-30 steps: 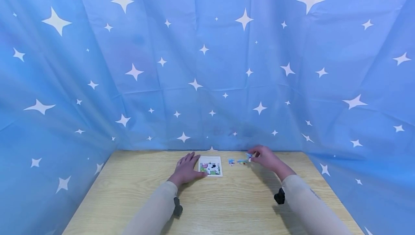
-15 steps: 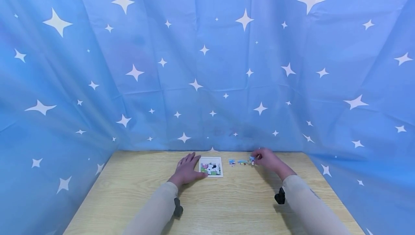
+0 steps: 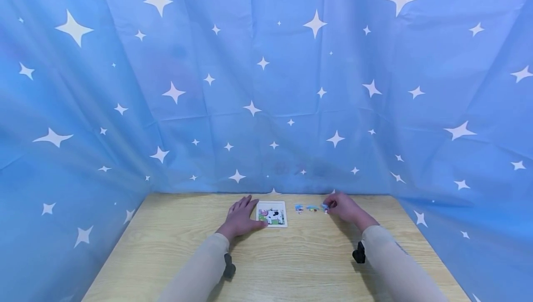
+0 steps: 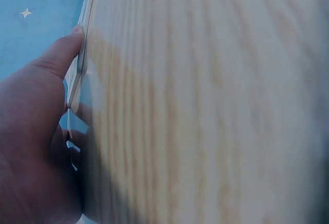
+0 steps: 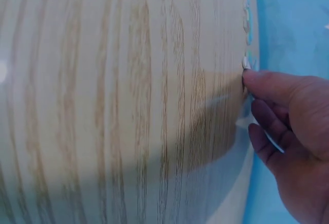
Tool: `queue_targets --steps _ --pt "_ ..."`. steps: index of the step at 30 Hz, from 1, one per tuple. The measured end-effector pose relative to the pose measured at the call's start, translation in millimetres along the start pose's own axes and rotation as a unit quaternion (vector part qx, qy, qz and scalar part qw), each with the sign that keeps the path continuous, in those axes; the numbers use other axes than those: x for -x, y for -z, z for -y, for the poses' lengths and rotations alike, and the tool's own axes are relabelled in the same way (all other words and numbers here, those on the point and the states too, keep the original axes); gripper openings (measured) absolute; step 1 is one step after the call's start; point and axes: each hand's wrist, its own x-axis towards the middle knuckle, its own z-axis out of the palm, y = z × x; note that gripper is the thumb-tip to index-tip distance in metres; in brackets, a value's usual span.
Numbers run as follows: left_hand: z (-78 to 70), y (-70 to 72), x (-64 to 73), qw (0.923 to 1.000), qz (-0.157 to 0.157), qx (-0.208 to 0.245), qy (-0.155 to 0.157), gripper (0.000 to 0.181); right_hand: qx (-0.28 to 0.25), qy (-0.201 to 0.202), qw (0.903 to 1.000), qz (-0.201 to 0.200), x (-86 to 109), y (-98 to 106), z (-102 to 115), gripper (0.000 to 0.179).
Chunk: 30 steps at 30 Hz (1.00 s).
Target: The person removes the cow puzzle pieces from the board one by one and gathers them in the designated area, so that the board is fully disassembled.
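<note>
On the table lies a square puzzle board [image 3: 285, 214] with a white rim and a cow picture [image 3: 275, 217] covering its lower part. Spread along its left side, my left hand [image 3: 239, 218] rests with its thumb on the near left corner and a fingertip near the far left one. The left wrist view has that thumb [image 4: 64, 52] against the board's edge. To the right, my right hand [image 3: 346, 210] pinches a small blue puzzle piece [image 3: 324, 207] at the table surface. Thumb and piece [image 5: 248, 62] meet in the right wrist view.
Two more spots of loose colourful puzzle pieces, one blue and pink [image 3: 299, 208] and one blue and green [image 3: 313, 208], lie between the board and my right hand. A blue star-patterned curtain [image 3: 266, 84] stands behind the wooden table [image 3: 287, 265].
My right hand has lowered the blue puzzle piece and brought it to the table at the right end of the loose pieces. The left hand stays on the board.
</note>
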Motion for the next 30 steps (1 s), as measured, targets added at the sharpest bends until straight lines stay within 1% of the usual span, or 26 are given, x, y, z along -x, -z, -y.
queue_targets --steps 5,9,12,14,20,24,27,29,30 --pt "-2.4 2.3 0.4 1.0 0.001 -0.009 -0.001 0.104 0.001 0.011 0.9999 -0.001 -0.5 0 -1 0.017" --pt "-3.3 3.8 0.6 1.0 0.008 -0.004 0.002 0.104 0.004 0.009 1.0 -0.003 0.4 0 -2 0.018" --pt "0.8 0.0 -1.3 0.9999 0.005 -0.011 0.001 0.102 0.005 0.009 0.9999 -0.002 1.3 1 -3 0.019" --pt "3.4 -2.4 -2.8 0.9998 0.002 -0.017 -0.002 0.102 0.008 0.018 0.9998 0.0 2.1 1 -3 0.02" --pt "-5.7 6.2 3.6 1.0 0.006 0.0 -0.004 0.1 0.008 0.028 0.9996 0.002 3.2 1 -3 0.022" --pt "-9.5 8.9 6.7 1.0 0.005 -0.006 -0.006 0.1 0.004 0.035 0.9994 0.002 4.0 2 -2 0.023" --pt "-12.2 11.3 6.9 0.9999 0.013 -0.011 0.001 0.098 0.003 0.037 0.9993 0.0 4.2 2 -2 0.024" --pt "-9.8 9.1 5.4 0.9998 0.016 -0.006 0.006 0.099 -0.003 0.033 0.9994 -0.001 4.3 1 -4 0.024" --pt "-11.5 10.7 5.6 0.9997 0.022 -0.002 0.011 0.099 -0.008 0.03 0.9995 -0.002 4.3 1 -5 0.025"
